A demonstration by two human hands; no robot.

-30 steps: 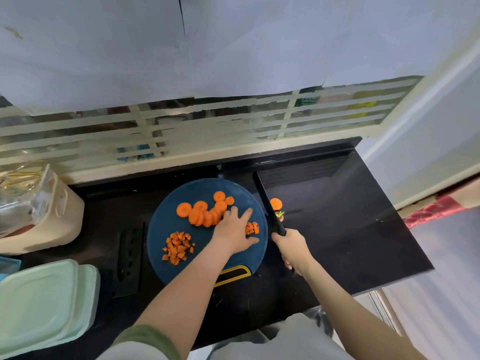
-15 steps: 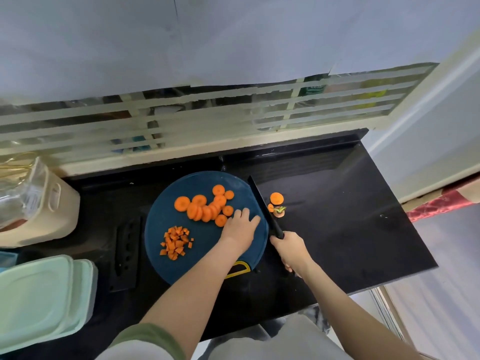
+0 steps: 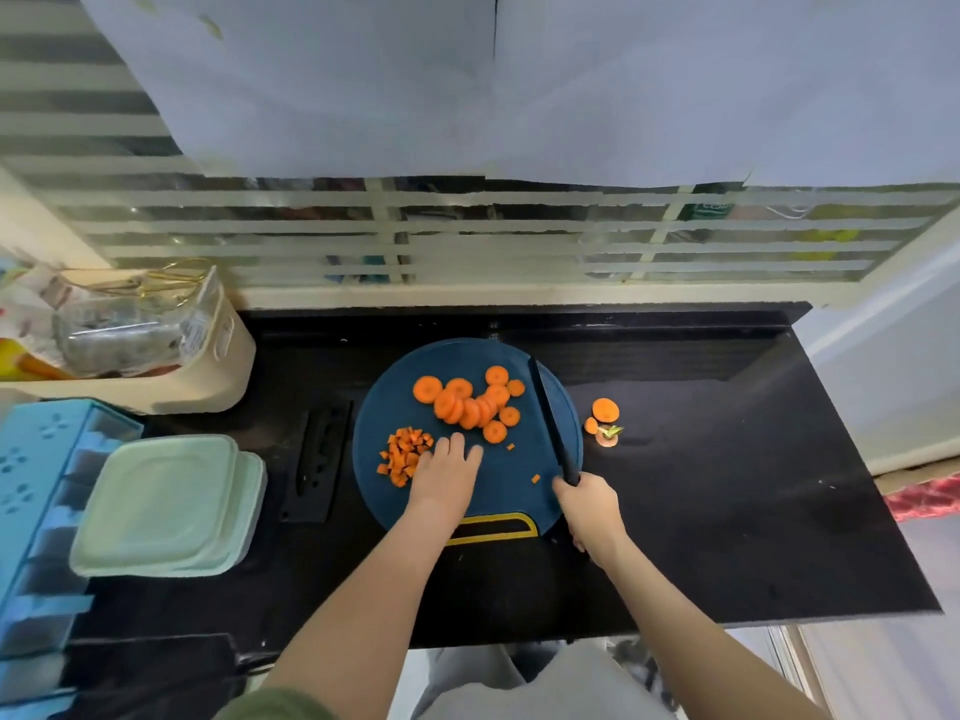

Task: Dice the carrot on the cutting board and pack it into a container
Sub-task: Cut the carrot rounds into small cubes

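Observation:
A round dark blue cutting board lies on the black counter. Several orange carrot slices are heaped on its far half. A small pile of diced carrot sits at its left. My left hand lies flat on the board, fingers straight, touching the right edge of the dice pile. My right hand grips the handle of a black knife, whose blade lies along the board's right side. Two stray dice lie on the board. A pale green lidded container sits at the left.
Carrot end scraps lie on the counter right of the board. A black knife sheath lies left of the board. A cream basket with packets stands at the back left, a blue rack at the far left. The counter's right edge drops off.
My left hand has slid from the board's right side across to the left, up against the dice pile. The knife has stayed at the board's right edge. The camera has shifted.

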